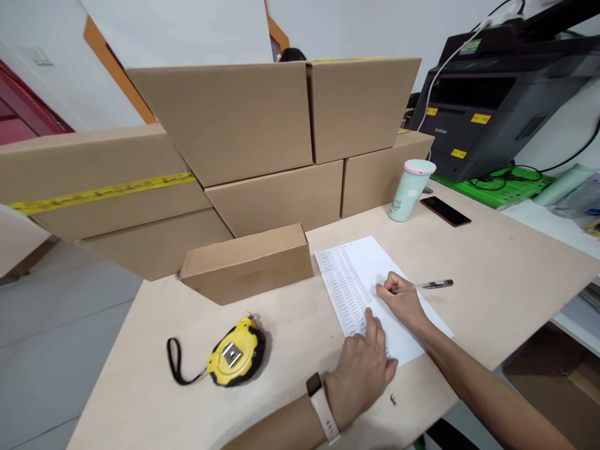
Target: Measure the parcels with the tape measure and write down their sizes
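Note:
A white sheet of paper [398, 334] with printed columns of small text lies on the table. My right hand [402, 301] grips a clear pen with a dark cap end [438, 284], its tip down at the paper beside the printed columns. Across the lower part of the sheet rests my left hand [363, 362], index finger stretched along the text and the other fingers partly bent, holding nothing. A smartwatch [321, 400] with a pale pink strap is on the left wrist. To the left of this hand lies a yellow and black tape measure [237, 353] with a black wrist loop.
A small cardboard box [248, 269] sits behind the tape measure. Larger cartons [253, 119] are stacked at the back. On the right stand a mint-green cup [409, 194], a phone [445, 211] and a black printer [478, 112] on a green crate [497, 190].

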{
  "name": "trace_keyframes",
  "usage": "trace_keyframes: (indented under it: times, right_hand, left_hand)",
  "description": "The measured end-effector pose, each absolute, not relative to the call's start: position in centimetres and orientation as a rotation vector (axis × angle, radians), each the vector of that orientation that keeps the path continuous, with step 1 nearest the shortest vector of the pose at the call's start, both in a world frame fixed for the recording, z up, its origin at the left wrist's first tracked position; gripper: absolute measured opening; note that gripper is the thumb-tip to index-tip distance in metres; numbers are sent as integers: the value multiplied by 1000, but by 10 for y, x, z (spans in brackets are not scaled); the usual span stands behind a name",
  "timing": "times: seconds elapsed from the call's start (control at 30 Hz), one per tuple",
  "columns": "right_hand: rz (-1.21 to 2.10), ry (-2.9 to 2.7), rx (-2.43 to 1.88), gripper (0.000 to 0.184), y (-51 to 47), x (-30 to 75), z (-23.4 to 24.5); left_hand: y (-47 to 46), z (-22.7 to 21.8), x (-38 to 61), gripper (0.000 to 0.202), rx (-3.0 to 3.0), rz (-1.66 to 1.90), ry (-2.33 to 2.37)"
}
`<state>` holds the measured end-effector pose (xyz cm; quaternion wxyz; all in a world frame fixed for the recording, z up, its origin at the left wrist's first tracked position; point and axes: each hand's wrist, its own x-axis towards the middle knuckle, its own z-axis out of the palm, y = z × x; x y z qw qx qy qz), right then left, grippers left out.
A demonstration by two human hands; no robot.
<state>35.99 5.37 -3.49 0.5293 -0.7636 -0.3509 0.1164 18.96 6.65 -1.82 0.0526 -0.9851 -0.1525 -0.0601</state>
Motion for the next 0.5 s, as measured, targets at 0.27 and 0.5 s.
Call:
trace_keyframes:
  times: [0.27, 0.5]
  right_hand:
    - [151, -1300, -1837, 18, 40, 377, -30]
    - [-158, -1488, -1905, 33, 38, 391, -60]
  left_hand:
    - [61, -13, 184, 66, -3066, -185, -491]
    - [78, 46, 122, 44, -3180, -284, -733]
